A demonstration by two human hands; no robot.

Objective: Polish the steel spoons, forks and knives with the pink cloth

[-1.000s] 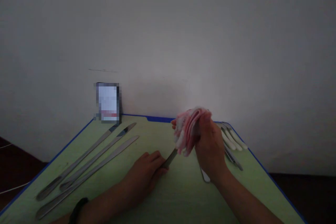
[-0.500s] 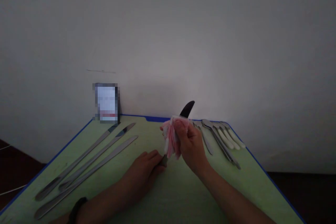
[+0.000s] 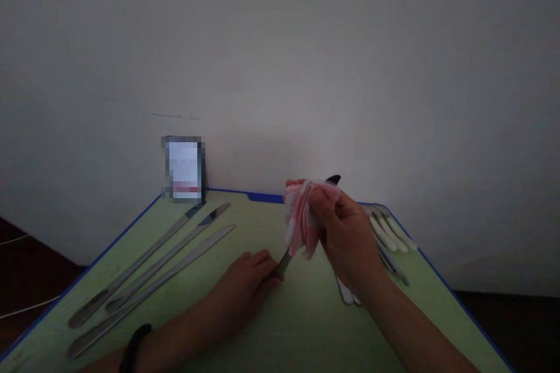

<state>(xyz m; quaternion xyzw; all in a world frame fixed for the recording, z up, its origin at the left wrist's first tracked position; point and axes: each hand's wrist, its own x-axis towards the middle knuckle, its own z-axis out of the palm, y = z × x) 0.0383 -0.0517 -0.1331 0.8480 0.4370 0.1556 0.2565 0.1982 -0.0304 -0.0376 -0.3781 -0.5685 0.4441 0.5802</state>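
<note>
My left hand [image 3: 251, 277] is closed around the handle end of a table knife [image 3: 284, 262] above the green tabletop. A folded pink and white cloth [image 3: 304, 215] wraps the knife's blade, pinched in my right hand [image 3: 345, 233]. Only the dark blade tip sticks out past the cloth, up and to the right. The middle of the knife is hidden by the cloth and fingers. Left of my hands, three metal table knives [image 3: 175, 271] lie side by side at a slant.
Cutlery with white handles [image 3: 391, 233] and metal-handled pieces [image 3: 396, 268] lie at the right, partly behind my right arm. A phone with a lit, blurred screen [image 3: 186, 169] leans on the wall at the back left. The green table [image 3: 262, 338] has a blue edge.
My right hand has slid the cloth up and right along the knife towards its tip, so less blade shows. My left hand keeps its grip. The view has shifted slightly.
</note>
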